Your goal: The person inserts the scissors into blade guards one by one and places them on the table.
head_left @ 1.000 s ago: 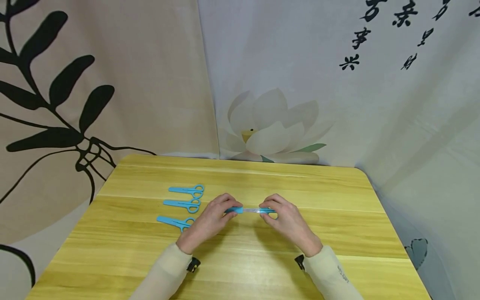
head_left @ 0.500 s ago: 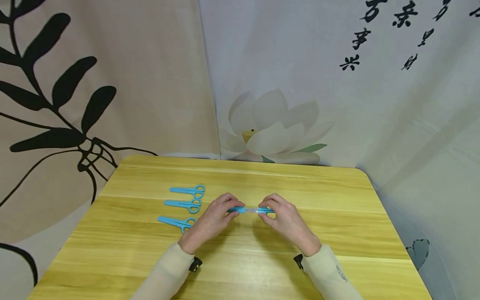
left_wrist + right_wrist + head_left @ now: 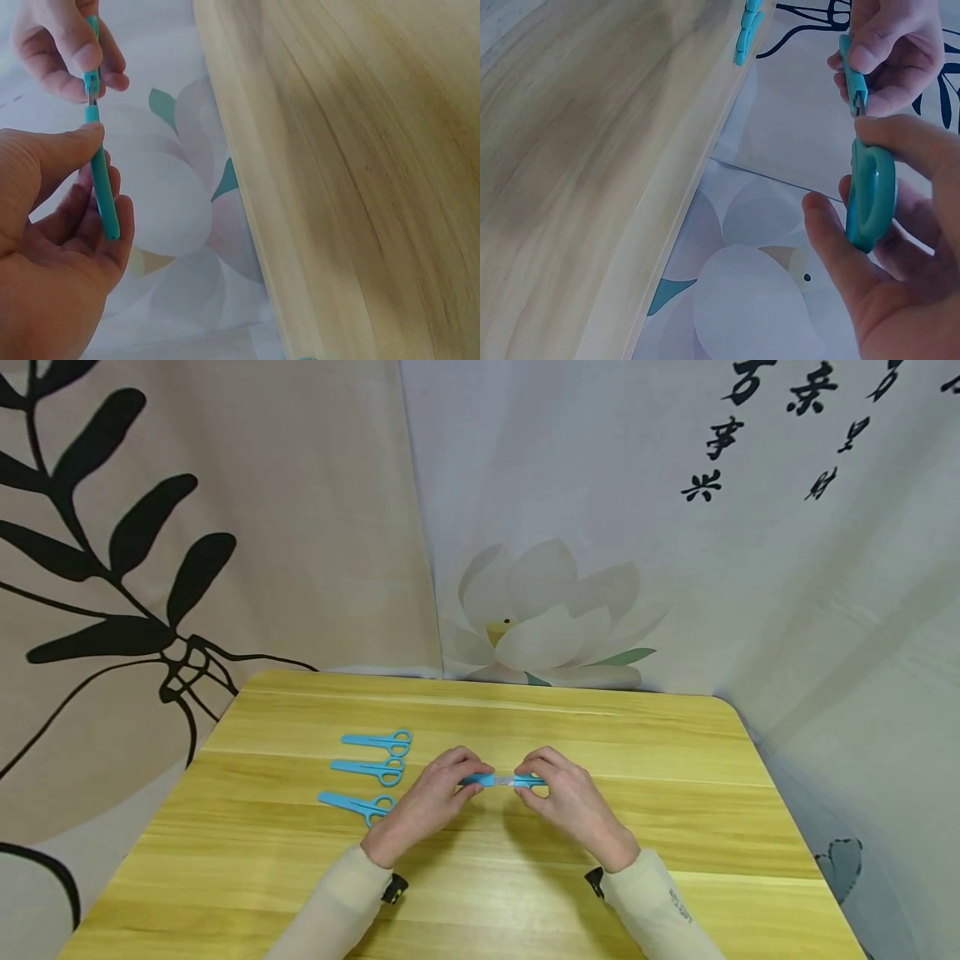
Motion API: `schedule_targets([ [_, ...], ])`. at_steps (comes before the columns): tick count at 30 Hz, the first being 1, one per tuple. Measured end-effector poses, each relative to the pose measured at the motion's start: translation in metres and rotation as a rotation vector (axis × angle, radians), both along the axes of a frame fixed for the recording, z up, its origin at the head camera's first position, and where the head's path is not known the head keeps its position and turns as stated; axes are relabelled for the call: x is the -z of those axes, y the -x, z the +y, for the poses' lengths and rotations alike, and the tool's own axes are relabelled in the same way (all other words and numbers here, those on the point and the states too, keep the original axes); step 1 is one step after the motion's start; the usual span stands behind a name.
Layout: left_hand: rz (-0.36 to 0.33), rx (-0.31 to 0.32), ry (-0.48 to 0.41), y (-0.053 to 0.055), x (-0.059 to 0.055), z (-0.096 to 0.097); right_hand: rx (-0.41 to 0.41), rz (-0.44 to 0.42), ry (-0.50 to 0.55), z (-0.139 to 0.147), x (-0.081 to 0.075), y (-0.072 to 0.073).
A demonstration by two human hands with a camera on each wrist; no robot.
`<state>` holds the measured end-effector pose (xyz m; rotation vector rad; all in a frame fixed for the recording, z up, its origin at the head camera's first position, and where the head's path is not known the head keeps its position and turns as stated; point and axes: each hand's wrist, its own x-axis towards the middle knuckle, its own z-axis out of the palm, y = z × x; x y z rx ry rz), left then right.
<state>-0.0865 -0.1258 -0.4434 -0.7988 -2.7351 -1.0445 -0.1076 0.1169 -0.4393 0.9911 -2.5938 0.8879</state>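
Note:
Blue-handled scissors (image 3: 885,196) are held between my hands over the table. In the head view my right hand (image 3: 576,800) pinches them near the handle end. Opposite it, my left hand (image 3: 431,797) grips the blue blade cover (image 3: 104,184) between thumb and fingers. The cover's mouth is around the blade tip, and a short stretch of bare silver blade (image 3: 504,781) shows between the two hands. In line with each other, cover and scissors lie roughly level. My fingers hide part of the handle loops in the head view.
Left of my hands, three covered blue scissors lie in a column on the wooden table (image 3: 675,752): a far pair (image 3: 366,741), a middle pair (image 3: 356,767) and a near pair (image 3: 341,800). My left forearm passes close to the near pair. A printed cloth (image 3: 562,485) hangs behind the table.
The hands have come closer together, and less bare blade shows as the cover slides further over it. The three scissors on the table stay where they were.

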Motion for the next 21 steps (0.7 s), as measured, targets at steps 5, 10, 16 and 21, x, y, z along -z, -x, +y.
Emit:
schedule_targets([
  [5,-0.001,-0.003,0.012,-0.0003,-0.0005,0.0023,-0.002,-0.003,0.002,-0.0002,-0.0007,-0.0006],
  [10,0.003,0.0,0.019,-0.0004,-0.0014,0.005,-0.004,-0.003,0.003,0.0,0.0,-0.0014],
  [16,0.018,0.002,0.025,-0.0003,-0.0006,0.0069,0.001,-0.006,0.005,-0.0004,0.0007,-0.0018],
  [21,0.018,0.002,0.03,0.0004,-0.0004,0.0082,0.003,-0.007,0.003,0.0003,0.0005,-0.0019],
])
